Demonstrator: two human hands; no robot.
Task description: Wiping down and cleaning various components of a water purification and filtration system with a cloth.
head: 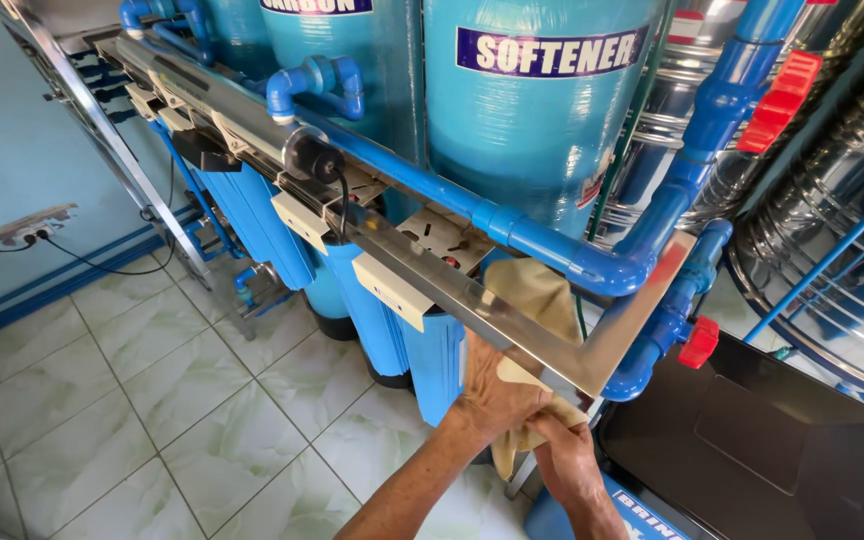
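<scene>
Head view:

- Left hand point(492, 395): reaches up under the corner of the frame, fingers curled and pressing a cloth against the metal; the fingertips are hidden behind the rail.
- Right hand point(567, 460): sits just below and beside the left, fingers closed around the lower, bunched end of the cloth.
- Cloth point(542, 300): soft, tan, matte fabric, creased; its upper part shows above the rail, its lower part hangs crumpled between the two hands.
- Steel frame rail point(432, 270): flat, polished, mirror-like bar running diagonally from upper left to a square corner near the hands, where it reflects blue and red.
- Blue pipe point(512, 230): smooth, glossy plastic tubing with rounded elbows, running parallel to and just behind the rail, then rising at right.
- Red valve handles point(699, 342): chunky moulded plastic, one beside the frame corner, others higher on the riser.
- Large tank point(537, 110): cylindrical, turquoise, with a fine wound-fibre texture and a dark label band.
- Filter housings point(377, 320): slim blue plastic cylinders hanging under the rail, beside cream rectangular brackets.
- Black bin lid point(752, 450): matte, flat, with rounded edges, lower right.
- Floor tiles point(152, 400): pale green, marbled, glossy squares with grey joints.
</scene>
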